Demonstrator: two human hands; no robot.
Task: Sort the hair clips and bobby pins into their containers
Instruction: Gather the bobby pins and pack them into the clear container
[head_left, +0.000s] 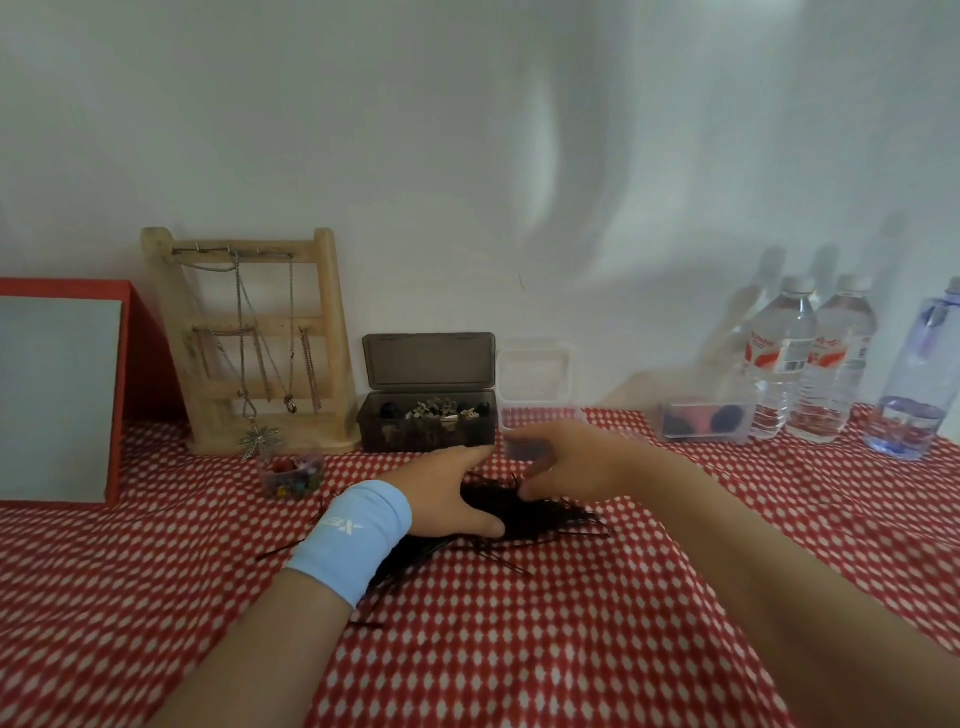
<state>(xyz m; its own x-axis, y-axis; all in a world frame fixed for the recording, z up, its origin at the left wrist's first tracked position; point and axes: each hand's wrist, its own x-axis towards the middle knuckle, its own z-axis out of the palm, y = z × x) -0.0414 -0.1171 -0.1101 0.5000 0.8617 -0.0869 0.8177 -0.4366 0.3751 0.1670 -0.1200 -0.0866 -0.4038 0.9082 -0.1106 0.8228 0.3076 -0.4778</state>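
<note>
At the middle of the table (519, 649), on its red-and-white checked cloth: one heap of black bobby pins (540, 519), with a few strays lying on the cloth toward the near-left. I log the left hand (447, 493), blue wristband (353, 540) on the wrist, palm down on the heap's left side, fingers fairly straight and thumb spread wide along its near edge, spanning the pins rather than gripping them. Right hand (571, 462): reaching in from the right, fingers (530, 488) bent downward with tips on top of the heap; motion blur keeps me from telling whether they pinch any pins. Along the far edge: a smoky dark box (426, 431), lid up, holding hair clips (441, 410); just right of it a clear box (535, 384), lid up, its lower part hidden behind the right hand, contents unclear. Toward the far-left, a small clear tub (291, 475) of mixed coloured pieces. Toward the far-right corner, a clear case (706, 423) with dark and red items, beside water bottles (810, 364). Both forearms enter from the near edge, converging on the heap.
</note>
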